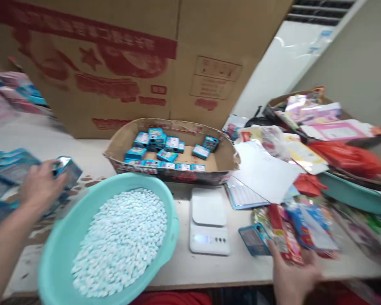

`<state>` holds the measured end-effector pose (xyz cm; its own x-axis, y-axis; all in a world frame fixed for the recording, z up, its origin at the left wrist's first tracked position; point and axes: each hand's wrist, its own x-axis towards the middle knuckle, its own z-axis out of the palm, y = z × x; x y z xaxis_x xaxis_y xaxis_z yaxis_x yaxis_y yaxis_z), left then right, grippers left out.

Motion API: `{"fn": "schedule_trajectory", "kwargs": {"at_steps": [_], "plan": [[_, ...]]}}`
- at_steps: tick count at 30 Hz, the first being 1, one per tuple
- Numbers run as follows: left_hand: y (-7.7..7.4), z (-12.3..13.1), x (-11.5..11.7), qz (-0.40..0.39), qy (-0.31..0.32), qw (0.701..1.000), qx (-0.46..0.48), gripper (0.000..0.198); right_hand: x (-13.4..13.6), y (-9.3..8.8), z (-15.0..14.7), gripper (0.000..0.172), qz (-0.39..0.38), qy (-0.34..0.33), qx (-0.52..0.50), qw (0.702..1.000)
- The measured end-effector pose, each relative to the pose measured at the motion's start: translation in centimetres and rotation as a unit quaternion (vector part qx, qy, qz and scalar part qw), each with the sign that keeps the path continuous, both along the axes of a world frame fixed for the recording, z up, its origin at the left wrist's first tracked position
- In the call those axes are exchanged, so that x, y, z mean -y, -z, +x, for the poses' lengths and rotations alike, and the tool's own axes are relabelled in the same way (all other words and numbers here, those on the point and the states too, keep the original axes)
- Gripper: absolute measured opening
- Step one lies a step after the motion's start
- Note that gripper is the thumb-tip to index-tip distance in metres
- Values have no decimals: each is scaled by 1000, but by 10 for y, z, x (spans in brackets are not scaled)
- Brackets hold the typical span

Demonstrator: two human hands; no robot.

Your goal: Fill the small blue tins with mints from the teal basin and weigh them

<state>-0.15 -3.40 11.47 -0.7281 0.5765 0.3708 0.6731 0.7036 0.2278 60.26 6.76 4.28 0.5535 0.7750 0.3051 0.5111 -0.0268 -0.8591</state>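
Observation:
On the left, my left hand (42,182) is closed around a small blue box (70,171), holding it above the table beside the basin. More flat blue boxes (11,165) lie in a pile by that hand. My right hand (294,271) is at the front right, blurred, with its thumb and fingers apart. Its thumb is close to another blue box (254,240); whether they touch I cannot tell. Red snack packets (284,233) lie just beyond its fingers. A turquoise basin (173,228) holds many small pale blue-white pieces (122,245).
A cut-down cardboard tray (228,159) with several blue boxes stands at the back, before a large carton (114,63). A white digital scale (209,220) sits right of the basin. Papers (263,169), a red bag (349,159) and assorted packets crowd the right.

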Motion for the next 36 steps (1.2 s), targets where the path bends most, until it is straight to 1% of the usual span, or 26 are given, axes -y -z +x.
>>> {"fn": "schedule_trajectory", "kwargs": {"at_steps": [1, 2, 3, 4, 5, 6, 7, 8, 10, 12, 14, 15, 16, 18, 20, 22, 24, 26, 27, 28, 30, 33, 35, 36], "plan": [[19, -11, -1, -15, 18, 1000, -1, 45, -1, 4, 1, 93, -18, 31, -17, 999], [36, -20, -2, -16, 31, 999, -7, 44, -2, 8, 0, 87, -32, 38, -35, 998], [49, -25, -2, -3, 43, 999, -18, 44, -4, 11, -1, 81, -40, 28, -49, 998], [58, -27, -2, 16, 55, 998, -30, 43, -5, 13, -4, 75, -39, 3, -56, 998], [63, -26, 0, 37, 64, 997, -39, 43, -6, 15, -6, 71, -33, -26, -58, 997], [63, -23, 1, 52, 70, 995, -45, 44, -6, 16, -8, 69, -26, -44, -54, 997], [59, -19, 3, 60, 74, 994, -48, 45, -6, 16, -10, 69, -29, -49, -46, 997], [53, -12, 6, 61, 75, 994, -48, 45, -5, 16, -12, 70, -40, -44, -36, 998], [34, 5, 12, 49, 79, 995, -38, 46, -2, 15, -14, 71, -81, -20, -20, 996], [16, 27, 18, 38, 81, 996, -18, 45, -2, 10, -19, 69, -113, 4, -11, 993], [4, 54, 24, 38, 87, 995, 10, 43, -5, 2, -30, 67, -92, -4, -18, 996], [2, 69, 26, 46, 98, 994, 21, 41, -9, -4, -38, 66, -71, -21, -17, 997], [2, 85, 27, 58, 125, 990, 33, 40, -14, -9, -49, 64, -52, -48, -15, 997], [9, 116, 28, 75, 211, 973, 56, 37, -26, -16, -74, 59, -30, -126, -10, 991], [19, 142, 27, 63, 287, 953, 74, 35, -39, -17, -99, 55, -39, -211, -27, 976], [28, 159, 27, 32, 320, 943, 83, 36, -50, -13, -119, 53, -58, -268, -46, 961], [34, 169, 28, -7, 324, 941, 100, 37, -56, -6, -128, 57, -55, -289, -66, 954], [40, 174, 32, -72, 329, 932, 138, 37, -57, 1, -126, 64, -21, -290, -98, 952], [43, 175, 36, -111, 336, 922, 159, 37, -56, 4, -121, 66, -1, -283, -118, 952], [46, 177, 40, -148, 347, 909, 176, 36, -55, 7, -113, 67, 15, -269, -135, 953], [53, 182, 48, -195, 374, 883, 205, 34, -49, 11, -96, 60, 21, -225, -152, 962], [58, 189, 53, -210, 406, 844, 280, 24, -38, 15, -71, 52, 2, -157, -145, 977], [56, 192, 50, -214, 405, 822, 337, 20, -29, 16, -59, 51, -12, -134, -143, 981], [53, 193, 47, -213, 398, 818, 358, 18, -26, 16, -55, 51, -19, -126, -146, 981]]}}
